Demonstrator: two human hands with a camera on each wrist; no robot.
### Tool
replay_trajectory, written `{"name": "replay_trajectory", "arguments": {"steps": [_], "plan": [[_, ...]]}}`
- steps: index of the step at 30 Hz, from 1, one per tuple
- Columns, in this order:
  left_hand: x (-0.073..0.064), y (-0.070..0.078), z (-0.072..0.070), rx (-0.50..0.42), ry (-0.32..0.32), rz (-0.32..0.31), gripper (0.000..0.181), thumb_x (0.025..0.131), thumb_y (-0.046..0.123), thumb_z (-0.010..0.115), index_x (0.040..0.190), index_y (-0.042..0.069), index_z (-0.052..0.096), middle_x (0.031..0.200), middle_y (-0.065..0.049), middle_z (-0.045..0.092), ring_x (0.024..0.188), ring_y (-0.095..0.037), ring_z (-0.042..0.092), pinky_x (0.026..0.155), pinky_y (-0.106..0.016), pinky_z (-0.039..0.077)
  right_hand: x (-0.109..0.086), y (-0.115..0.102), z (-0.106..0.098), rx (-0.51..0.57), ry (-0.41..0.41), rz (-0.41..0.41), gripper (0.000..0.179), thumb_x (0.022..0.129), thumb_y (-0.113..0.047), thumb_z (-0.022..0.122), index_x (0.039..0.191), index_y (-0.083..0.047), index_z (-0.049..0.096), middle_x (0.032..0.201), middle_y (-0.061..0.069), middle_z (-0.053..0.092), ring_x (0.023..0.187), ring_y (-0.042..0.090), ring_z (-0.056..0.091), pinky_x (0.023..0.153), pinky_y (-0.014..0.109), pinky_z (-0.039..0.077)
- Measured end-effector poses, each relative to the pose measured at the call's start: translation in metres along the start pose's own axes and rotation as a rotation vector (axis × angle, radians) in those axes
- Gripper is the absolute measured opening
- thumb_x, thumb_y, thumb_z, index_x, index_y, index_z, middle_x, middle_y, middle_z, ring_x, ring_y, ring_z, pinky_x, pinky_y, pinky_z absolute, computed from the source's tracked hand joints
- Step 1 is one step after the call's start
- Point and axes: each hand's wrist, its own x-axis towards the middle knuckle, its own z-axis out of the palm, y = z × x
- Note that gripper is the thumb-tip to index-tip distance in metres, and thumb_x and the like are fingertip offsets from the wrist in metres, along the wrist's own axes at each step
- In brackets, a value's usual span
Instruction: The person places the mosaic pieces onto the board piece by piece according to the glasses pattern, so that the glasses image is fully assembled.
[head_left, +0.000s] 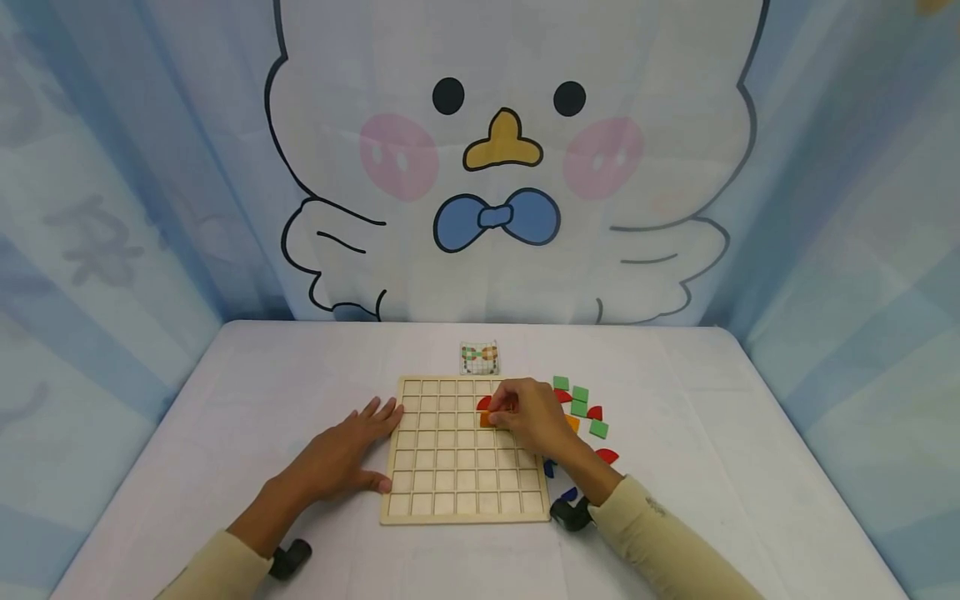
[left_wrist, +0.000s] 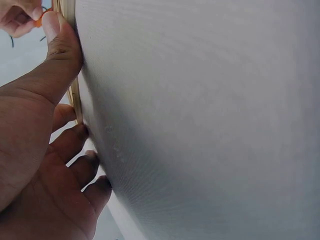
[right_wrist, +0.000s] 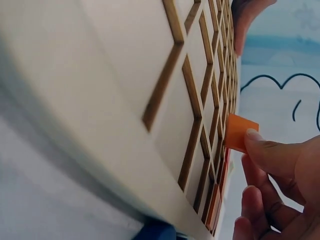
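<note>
An orange tile (right_wrist: 240, 132) is pinched between the fingertips of the right hand (head_left: 528, 415) and is held just above the upper middle cells of the wooden grid board (head_left: 450, 487), beside a red piece (head_left: 483, 403) already lying in a cell. In the right wrist view the tile is seen tilted, one edge lowered toward a cell. The left hand (head_left: 345, 454) is laid flat on the white tabletop (head_left: 247, 375), fingers straight, with the thumb pressed against the board's left edge; nothing is gripped by it.

The tile is judged to be light, thin and stiff, with a smooth face that may slip, so it is best taken by its opposite edges with two fingertips rather than by its faces. A snug fit in the cell is likely, so it should be squared up before it is let go. The board is judged rigid and light enough to slide, which the bracing hand prevents.

Loose green squares (head_left: 579, 401) and red quarter-rounds (head_left: 606, 455) are scattered to the right of the board, and a small pattern card (head_left: 480, 357) is set just behind it.
</note>
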Motion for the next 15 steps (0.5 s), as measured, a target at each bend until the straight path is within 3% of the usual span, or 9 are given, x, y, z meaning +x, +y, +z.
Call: {"name": "replay_trajectory", "arguments": {"steps": [15], "plan": [[0.0005, -0.001, 0.0001, 0.002, 0.006, 0.016, 0.113, 0.077, 0.05, 0.089, 0.168, 0.013, 0.033, 0.175, -0.011, 0.028, 0.163, -0.041, 0.025, 0.126, -0.066, 0.033, 0.0058, -0.0089, 0.0077, -0.091, -0.035, 0.045, 0.014, 0.091, -0.017, 0.085, 0.085, -0.021, 0.073, 0.081, -0.008, 0.068, 0.076, 0.009, 0.061, 0.073, 0.029, 0.05]]}}
